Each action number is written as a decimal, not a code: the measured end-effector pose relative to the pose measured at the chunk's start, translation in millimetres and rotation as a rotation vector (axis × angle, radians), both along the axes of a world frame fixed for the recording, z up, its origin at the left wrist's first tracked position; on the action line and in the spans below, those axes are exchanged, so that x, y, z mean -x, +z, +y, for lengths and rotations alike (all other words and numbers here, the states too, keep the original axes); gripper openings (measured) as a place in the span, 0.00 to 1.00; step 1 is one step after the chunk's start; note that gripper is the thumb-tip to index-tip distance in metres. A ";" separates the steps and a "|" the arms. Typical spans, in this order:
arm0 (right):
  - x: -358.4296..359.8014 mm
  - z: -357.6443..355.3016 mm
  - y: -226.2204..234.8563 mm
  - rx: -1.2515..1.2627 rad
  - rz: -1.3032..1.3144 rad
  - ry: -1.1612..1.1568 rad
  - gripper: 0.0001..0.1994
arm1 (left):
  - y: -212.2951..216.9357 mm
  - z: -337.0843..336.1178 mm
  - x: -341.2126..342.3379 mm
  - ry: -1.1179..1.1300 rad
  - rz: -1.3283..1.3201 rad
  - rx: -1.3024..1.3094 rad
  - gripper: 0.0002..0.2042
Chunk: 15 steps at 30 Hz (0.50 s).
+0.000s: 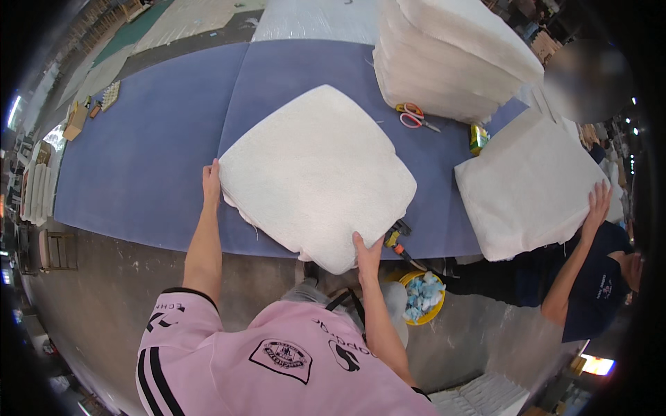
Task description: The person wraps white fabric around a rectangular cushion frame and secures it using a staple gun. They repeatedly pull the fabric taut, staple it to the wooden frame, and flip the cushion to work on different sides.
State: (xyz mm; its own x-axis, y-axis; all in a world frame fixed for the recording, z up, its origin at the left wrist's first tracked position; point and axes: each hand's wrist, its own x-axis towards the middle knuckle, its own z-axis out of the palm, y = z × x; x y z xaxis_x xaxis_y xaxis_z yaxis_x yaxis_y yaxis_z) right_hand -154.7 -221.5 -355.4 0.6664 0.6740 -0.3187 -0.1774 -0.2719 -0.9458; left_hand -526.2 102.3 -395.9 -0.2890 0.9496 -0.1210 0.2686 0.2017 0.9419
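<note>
A white fabric-covered cushion [316, 166] lies in front of me on the blue table, its near corner reaching past the table's edge. My left hand [211, 182] grips its left corner, the fingers out of sight beneath it. On the near right side, my right hand [368, 255] holds the same cushion, thumb on top and the other fingers mostly hidden under the edge. Just beside that hand, a black and yellow tool [395, 243] sits at the table's edge.
A tall stack of white cushions [444, 62] stands at the back right. Red-handled scissors [414, 116] and a small yellow-green box [479, 139] lie near it. To the right, a co-worker's hand [598, 208] holds another white cushion [527, 187]. A yellow bucket of scraps [442, 308] stands below the table [152, 152].
</note>
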 end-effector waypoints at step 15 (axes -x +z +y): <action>-21.0 29.7 58.7 -0.248 0.829 -0.007 0.28 | 312.3 -105.5 -15.0 0.045 -0.018 -0.810 0.17</action>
State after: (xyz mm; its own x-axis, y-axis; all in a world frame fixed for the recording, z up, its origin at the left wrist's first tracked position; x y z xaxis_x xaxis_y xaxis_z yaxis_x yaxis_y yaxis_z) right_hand -133.6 -191.8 -296.6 0.2888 0.7852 -0.5478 -0.8371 -0.0706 -0.5425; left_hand -511.2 -3.2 -83.6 -0.3337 0.7320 0.5940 0.2596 -0.5344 0.8044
